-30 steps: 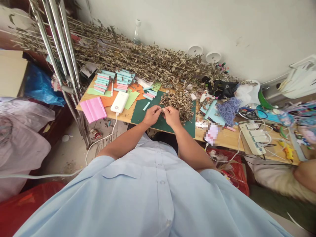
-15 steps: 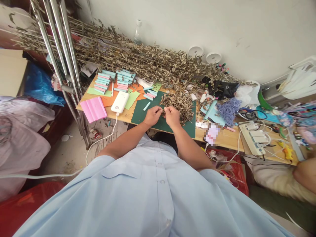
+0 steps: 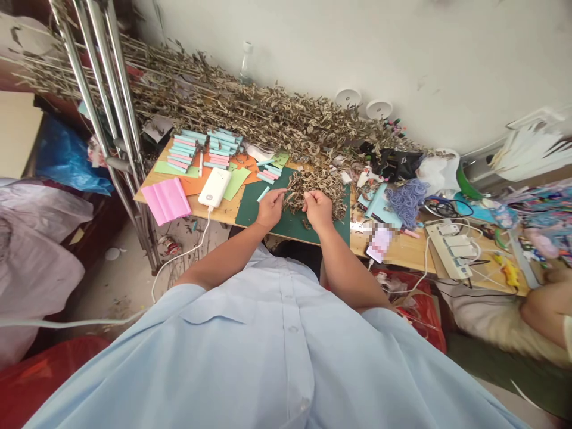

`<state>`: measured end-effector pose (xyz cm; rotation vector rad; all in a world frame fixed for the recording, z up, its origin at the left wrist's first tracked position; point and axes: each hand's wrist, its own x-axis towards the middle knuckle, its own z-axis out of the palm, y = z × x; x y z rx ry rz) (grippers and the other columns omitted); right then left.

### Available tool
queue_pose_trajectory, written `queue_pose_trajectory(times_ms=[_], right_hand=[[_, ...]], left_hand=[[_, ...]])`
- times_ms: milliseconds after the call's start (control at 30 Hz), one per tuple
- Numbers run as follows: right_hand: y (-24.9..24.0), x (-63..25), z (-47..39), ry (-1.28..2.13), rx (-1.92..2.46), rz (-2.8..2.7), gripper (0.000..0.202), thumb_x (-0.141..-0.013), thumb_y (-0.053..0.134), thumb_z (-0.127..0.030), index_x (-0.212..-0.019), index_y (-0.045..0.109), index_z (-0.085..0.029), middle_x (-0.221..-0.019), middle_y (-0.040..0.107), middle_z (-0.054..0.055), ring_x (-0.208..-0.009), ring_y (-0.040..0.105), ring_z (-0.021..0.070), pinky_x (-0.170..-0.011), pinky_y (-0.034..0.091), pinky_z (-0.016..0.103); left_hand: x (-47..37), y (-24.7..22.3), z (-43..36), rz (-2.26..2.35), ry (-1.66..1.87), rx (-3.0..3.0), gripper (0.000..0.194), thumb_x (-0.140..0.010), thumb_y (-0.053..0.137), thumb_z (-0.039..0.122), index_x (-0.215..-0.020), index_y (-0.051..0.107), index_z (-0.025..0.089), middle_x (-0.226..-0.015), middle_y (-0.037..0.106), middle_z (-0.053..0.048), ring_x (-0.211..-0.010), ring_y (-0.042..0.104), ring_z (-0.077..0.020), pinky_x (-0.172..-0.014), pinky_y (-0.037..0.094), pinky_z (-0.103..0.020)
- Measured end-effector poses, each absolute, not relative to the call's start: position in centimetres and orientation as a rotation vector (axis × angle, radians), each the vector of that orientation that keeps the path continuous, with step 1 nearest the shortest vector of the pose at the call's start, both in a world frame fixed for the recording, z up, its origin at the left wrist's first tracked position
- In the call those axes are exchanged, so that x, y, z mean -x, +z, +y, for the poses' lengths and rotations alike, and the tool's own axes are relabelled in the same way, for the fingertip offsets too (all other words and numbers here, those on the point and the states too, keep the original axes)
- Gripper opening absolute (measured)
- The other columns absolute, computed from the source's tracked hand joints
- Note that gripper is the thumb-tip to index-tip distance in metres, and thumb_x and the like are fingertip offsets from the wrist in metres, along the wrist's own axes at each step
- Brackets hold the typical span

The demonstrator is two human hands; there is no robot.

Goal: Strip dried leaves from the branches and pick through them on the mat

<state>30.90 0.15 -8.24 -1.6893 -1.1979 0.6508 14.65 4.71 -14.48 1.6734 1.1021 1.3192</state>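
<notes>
My left hand [image 3: 270,208] is over the green cutting mat [image 3: 254,217], its fingers pinched together at the left edge of a heap of dried leaves [image 3: 319,186]. What it pinches, if anything, is too small to make out. My right hand [image 3: 319,208] is curled closed over the near side of the same heap, thumb against the fingers; whatever lies inside is hidden. A small gap separates the two hands. A light-blue paper roll [image 3: 263,194] lies on the mat left of my left hand, with a few blue and pink rolls [image 3: 270,173] behind it.
Stacked paper rolls [image 3: 182,154], a white power bank [image 3: 214,187] and pink paper [image 3: 167,201] lie left. Dried stalks [image 3: 250,110] run along the wall. A phone [image 3: 379,243], purple yarn [image 3: 407,202] and power strip [image 3: 453,250] lie right. Metal crutches [image 3: 105,89] stand left.
My hands, which met at their fingertips, have drawn apart, the right one moving rightward over the leaves and the left one leftward. The camera view has shifted slightly.
</notes>
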Motion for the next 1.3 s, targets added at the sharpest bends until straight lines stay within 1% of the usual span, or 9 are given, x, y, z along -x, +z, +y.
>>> queue_pose_trajectory(times_ms=[167,233,300,433,533,733,867,1100,1300], right_hand=[[-7.8,-31.0,-0.1,0.535,1.756,-1.238,0.025,-0.094,0.053,-0.043,-0.083,0.063,-0.023,-0.055,0.058,-0.004,-0.058,0.057,0.0179,-0.069,0.046,0.031],[-7.8,-31.0,-0.2,0.483,1.763,-1.307,0.025,-0.095,0.053,-0.043,-0.084,0.064,-0.023,-0.059,0.059,-0.003,-0.063,0.059,0.0192,-0.074,0.047,0.032],[-7.9,-31.0,-0.3,0.416,1.749,-1.387,0.026,-0.095,0.053,-0.042,-0.084,0.065,-0.022,-0.065,0.062,0.0,-0.072,0.061,0.0209,-0.079,0.048,0.034],[-7.9,-30.6,-0.5,0.354,1.719,-1.54,0.026,-0.097,0.052,-0.041,-0.087,0.068,-0.023,-0.074,0.066,0.004,-0.086,0.063,0.0236,-0.09,0.048,0.036],[-7.8,-30.2,-0.5,0.403,1.707,-1.581,0.026,-0.097,0.051,-0.041,-0.089,0.069,-0.023,-0.074,0.066,0.004,-0.088,0.063,0.0237,-0.09,0.048,0.036],[-8.0,-29.8,-0.5,0.636,1.694,-1.543,0.03,-0.095,0.053,-0.047,-0.085,0.068,-0.023,-0.063,0.062,-0.001,-0.068,0.061,0.0195,-0.074,0.049,0.032],[-8.1,-29.8,-0.3,0.773,1.718,-1.45,0.034,-0.092,0.056,-0.052,-0.079,0.065,-0.022,-0.054,0.058,-0.004,-0.054,0.055,0.0166,-0.065,0.046,0.03],[-8.1,-29.6,0.0,0.781,1.762,-1.372,0.031,-0.09,0.058,-0.049,-0.074,0.061,-0.023,-0.049,0.056,-0.004,-0.049,0.053,0.0161,-0.06,0.044,0.03],[-7.9,-30.1,0.1,0.708,1.774,-1.313,0.033,-0.093,0.055,-0.049,-0.073,0.058,-0.024,-0.049,0.057,-0.003,-0.05,0.053,0.0168,-0.059,0.042,0.03]], left_hand=[[-14.7,-14.9,4.9,1.146,1.417,-1.827,0.036,-0.103,0.051,0.041,-0.12,0.075,0.02,-0.128,0.066,-0.016,-0.123,0.061,-0.0271,-0.11,0.048,-0.044],[-14.7,-14.6,4.8,1.141,1.408,-1.87,0.038,-0.104,0.049,0.044,-0.12,0.075,0.022,-0.137,0.064,-0.014,-0.135,0.055,-0.0286,-0.116,0.042,-0.048],[-14.5,-14.1,4.6,1.123,1.396,-1.886,0.039,-0.105,0.047,0.047,-0.119,0.076,0.024,-0.137,0.066,-0.012,-0.138,0.053,-0.0283,-0.119,0.038,-0.05],[-14.3,-13.4,4.3,0.98,1.362,-1.87,0.038,-0.105,0.05,0.047,-0.121,0.074,0.023,-0.12,0.075,-0.011,-0.118,0.065,-0.0253,-0.111,0.046,-0.046],[-14.4,-13.4,4.3,0.983,1.298,-1.836,0.035,-0.101,0.058,0.045,-0.119,0.075,0.021,-0.106,0.078,-0.011,-0.1,0.069,-0.024,-0.1,0.052,-0.043],[-14.7,-13.7,4.2,0.977,1.236,-1.855,0.022,-0.097,0.065,0.034,-0.11,0.078,0.021,-0.098,0.078,-0.009,-0.096,0.07,-0.0235,-0.097,0.051,-0.042],[-14.7,-13.3,3.9,0.943,1.226,-1.841,0.02,-0.099,0.061,0.031,-0.103,0.078,0.021,-0.093,0.076,-0.007,-0.089,0.068,-0.0199,-0.09,0.052,-0.036],[-14.6,-12.7,3.3,0.964,1.193,-1.883,0.018,-0.097,0.055,0.024,-0.086,0.069,0.019,-0.082,0.066,-0.004,-0.081,0.06,-0.0173,-0.082,0.049,-0.031],[-14.5,-12.8,3.6,1.013,1.191,-1.801,0.017,-0.094,0.054,0.022,-0.083,0.066,0.019,-0.082,0.066,-0.004,-0.081,0.06,-0.0176,-0.083,0.049,-0.031]])
